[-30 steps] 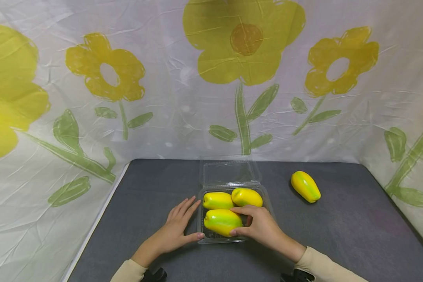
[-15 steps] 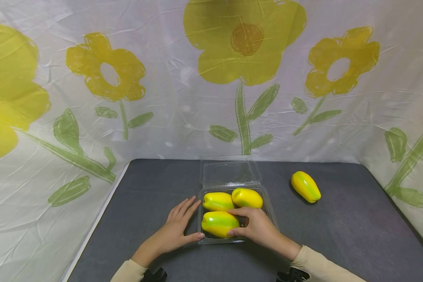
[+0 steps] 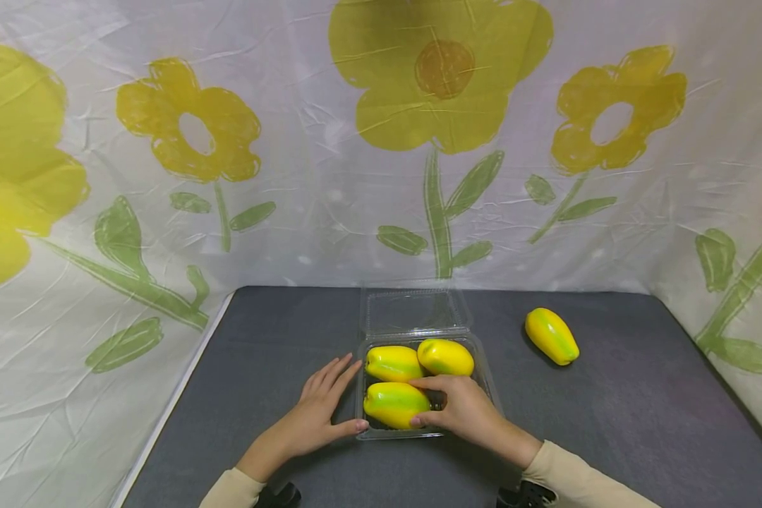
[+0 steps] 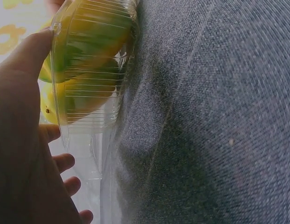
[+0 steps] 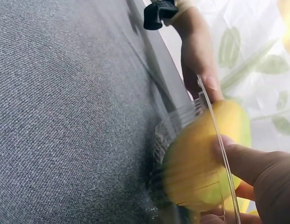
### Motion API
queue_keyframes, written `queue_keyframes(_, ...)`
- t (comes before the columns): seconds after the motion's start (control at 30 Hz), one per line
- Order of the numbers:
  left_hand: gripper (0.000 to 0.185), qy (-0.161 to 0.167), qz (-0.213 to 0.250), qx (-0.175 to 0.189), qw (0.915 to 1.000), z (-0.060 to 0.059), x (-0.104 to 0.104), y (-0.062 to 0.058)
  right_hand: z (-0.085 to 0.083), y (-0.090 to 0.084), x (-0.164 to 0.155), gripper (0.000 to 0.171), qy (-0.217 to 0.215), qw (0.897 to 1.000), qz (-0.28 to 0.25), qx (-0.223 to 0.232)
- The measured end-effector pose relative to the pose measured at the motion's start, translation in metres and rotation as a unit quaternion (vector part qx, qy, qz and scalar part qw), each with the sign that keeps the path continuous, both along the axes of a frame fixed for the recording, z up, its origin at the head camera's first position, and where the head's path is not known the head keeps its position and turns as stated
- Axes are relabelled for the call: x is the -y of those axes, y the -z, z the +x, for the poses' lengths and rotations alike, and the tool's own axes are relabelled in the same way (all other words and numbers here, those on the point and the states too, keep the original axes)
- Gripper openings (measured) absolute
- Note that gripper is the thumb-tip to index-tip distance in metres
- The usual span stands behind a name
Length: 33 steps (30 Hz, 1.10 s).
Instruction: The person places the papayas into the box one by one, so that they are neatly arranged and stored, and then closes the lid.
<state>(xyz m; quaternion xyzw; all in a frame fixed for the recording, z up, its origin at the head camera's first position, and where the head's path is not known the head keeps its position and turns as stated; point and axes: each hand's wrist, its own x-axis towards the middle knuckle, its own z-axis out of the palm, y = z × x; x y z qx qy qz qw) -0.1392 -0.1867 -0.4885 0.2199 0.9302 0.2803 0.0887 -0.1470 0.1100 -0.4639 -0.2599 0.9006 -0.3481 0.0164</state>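
Observation:
A clear plastic clamshell tray (image 3: 489, 384) stands on the grey table with its lid (image 3: 413, 310) folded open behind. Three yellow-green fruits lie in it: two at the back (image 3: 391, 363) (image 3: 446, 356) and one at the front (image 3: 394, 404). My right hand (image 3: 428, 401) pinches the front fruit's right end between thumb and fingers. The right wrist view shows that fruit (image 5: 201, 168) behind the tray wall. My left hand (image 3: 349, 395) lies flat against the tray's left side, fingers straight, thumb at the front corner. A fourth fruit (image 3: 551, 336) lies loose on the table to the right.
The grey cloth-covered table (image 3: 609, 423) is walled by a white sheet printed with yellow flowers (image 3: 444, 77) at the back and both sides. The table's white left edge (image 3: 165, 416) runs close to my left arm.
The front fruit has shifted slightly left and down into the tray with my right hand on it. My left hand has stayed in place.

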Motion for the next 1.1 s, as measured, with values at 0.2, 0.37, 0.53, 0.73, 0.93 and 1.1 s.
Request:
queue_keyframes(0.2, 0.096, 0.0, -0.001, 0.0, 1.0, 0.0004, 0.0, -0.0002, -0.0001, -0.0016, 0.0001, 0.058, 0.001, 1.0, 0.009, -0.001)
queue_keyframes(0.37, 0.096, -0.001, -0.001, 0.002, 1.0, 0.001, -0.0004, -0.0011, 0.0001, -0.0028, -0.0003, 0.058, 0.0, 1.0, 0.013, -0.002)
queue_keyframes(0.53, 0.096, -0.002, 0.002, 0.003, 1.0, 0.0013, -0.0008, -0.002, -0.0004, -0.0033, -0.0014, 0.056, -0.001, 1.0, 0.004, 0.01)
queue_keyframes(0.73, 0.095, -0.002, 0.001, -0.004, 1.0, 0.0022, -0.0003, -0.0027, -0.0013, -0.0026, -0.002, 0.055, -0.008, 1.0, -0.004, 0.013)
queue_keyframes(0.93, 0.094, -0.001, -0.001, -0.006, 1.0, 0.002, -0.0004, -0.0022, -0.001, -0.0025, -0.0025, 0.055, -0.007, 1.0, -0.005, 0.015)
queue_keyframes(1.1, 0.095, -0.002, -0.001, 0.0, 1.0, 0.0012, -0.001, -0.002, -0.0014, -0.0026, -0.0033, 0.054, -0.008, 1.0, -0.005, 0.012)
